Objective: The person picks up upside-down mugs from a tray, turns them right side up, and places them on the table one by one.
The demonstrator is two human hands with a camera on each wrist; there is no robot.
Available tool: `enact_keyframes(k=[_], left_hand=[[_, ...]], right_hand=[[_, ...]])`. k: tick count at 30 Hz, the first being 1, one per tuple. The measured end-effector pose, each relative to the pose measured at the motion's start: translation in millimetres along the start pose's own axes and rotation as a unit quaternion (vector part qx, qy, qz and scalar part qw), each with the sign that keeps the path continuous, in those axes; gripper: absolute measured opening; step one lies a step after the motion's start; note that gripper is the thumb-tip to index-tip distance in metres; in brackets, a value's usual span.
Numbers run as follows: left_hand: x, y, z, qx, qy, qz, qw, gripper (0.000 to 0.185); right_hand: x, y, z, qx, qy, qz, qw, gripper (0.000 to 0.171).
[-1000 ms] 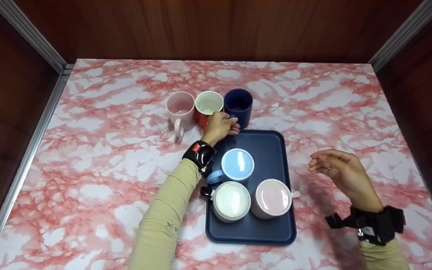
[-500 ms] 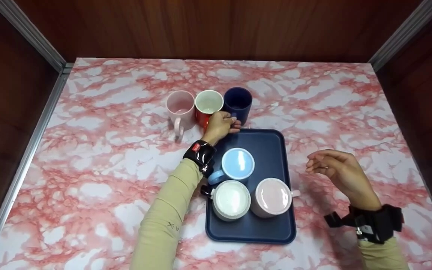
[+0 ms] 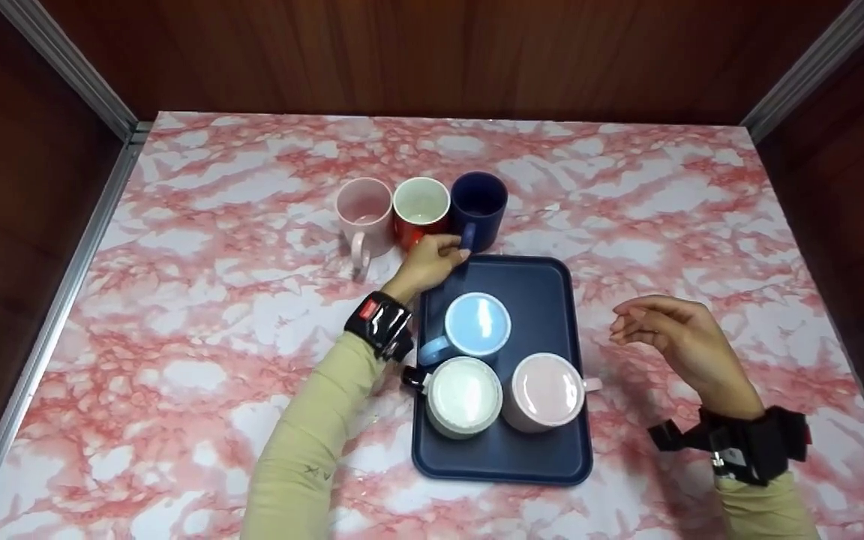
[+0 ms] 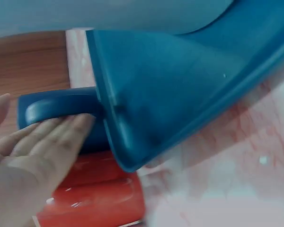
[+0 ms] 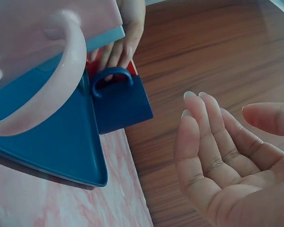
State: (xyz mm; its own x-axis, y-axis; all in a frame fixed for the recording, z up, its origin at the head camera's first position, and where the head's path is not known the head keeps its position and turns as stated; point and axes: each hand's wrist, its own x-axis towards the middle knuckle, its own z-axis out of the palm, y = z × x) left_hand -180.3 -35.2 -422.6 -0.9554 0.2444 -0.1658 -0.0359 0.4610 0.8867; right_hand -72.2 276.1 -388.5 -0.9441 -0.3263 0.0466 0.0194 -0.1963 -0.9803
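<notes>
My left hand [image 3: 430, 264] is at the handle of an upright navy mug [image 3: 486, 225], its fingers straight beside the handle. In the left wrist view its thumb stands apart from the fingers [image 4: 57, 137]. A red mug [image 3: 422, 204] with a white inside and a pink mug [image 3: 363, 214] stand in a row left of the navy one. Right of the dark blue tray [image 3: 541, 300], my right hand [image 3: 679, 341] hovers with relaxed fingers and nothing in it; the right wrist view shows its bare palm.
Upside down on the tray are a light blue mug [image 3: 478, 322], a white-bottomed mug [image 3: 464, 397] with a black handle, and a pale pink mug [image 3: 547, 394]. The tray's far edge lies close to the navy mug. Wooden panels [image 3: 432, 56] wall the marbled table [image 3: 214, 300].
My left hand has drawn back to the left from the navy mug, so the mug's handle shows now. The right hand has hardly moved.
</notes>
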Motion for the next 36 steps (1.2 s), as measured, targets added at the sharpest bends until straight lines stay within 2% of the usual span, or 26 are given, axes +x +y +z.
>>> enact_keyframes(k=[3,6,9,14,17,21,24,28,33,36], left_hand=[[-12.4,-0.5,-5.1,0.093,-0.026,0.020,0.9951,0.033],[-27.8,1.1,-12.7,0.181,-0.058,0.049,0.9805,0.028],[-44.5,3.6,-21.6,0.220,-0.088,0.081,0.9680,0.024],[-70.7,6.0,-33.6,0.235,-0.141,0.108,0.9555,0.023],[-82.5,7.5,-37.2,0.230,-0.164,0.099,0.9542,0.024],[-92.6,9.8,-34.0,0.231,-0.171,0.079,0.9546,0.026],[-96.0,8.7,-28.0,0.239,-0.162,0.070,0.9550,0.019],[-98.1,3.3,-21.7,0.232,-0.144,0.076,0.9591,0.012],[-100.0,-3.1,-18.3,0.185,-0.146,0.087,0.9678,0.009],[-100.2,-6.4,-16.3,0.142,-0.155,0.067,0.9754,0.008]], right_hand=[[0,-1,4,-0.044,0.022,0.008,0.999,0.022],[0,-2,8,-0.096,0.039,0.017,0.994,0.023],[1,-3,11,-0.131,0.035,0.023,0.991,0.023],[1,-2,12,-0.151,0.023,0.033,0.988,0.023],[1,-1,13,-0.151,0.018,0.032,0.988,0.024],[2,-1,14,-0.150,0.017,0.029,0.988,0.025],[3,0,16,-0.158,0.017,0.030,0.987,0.025],[4,1,22,-0.175,0.025,0.025,0.984,0.024],[5,3,30,-0.179,0.064,-0.002,0.982,0.020],[6,5,34,-0.186,0.076,-0.006,0.980,0.019]])
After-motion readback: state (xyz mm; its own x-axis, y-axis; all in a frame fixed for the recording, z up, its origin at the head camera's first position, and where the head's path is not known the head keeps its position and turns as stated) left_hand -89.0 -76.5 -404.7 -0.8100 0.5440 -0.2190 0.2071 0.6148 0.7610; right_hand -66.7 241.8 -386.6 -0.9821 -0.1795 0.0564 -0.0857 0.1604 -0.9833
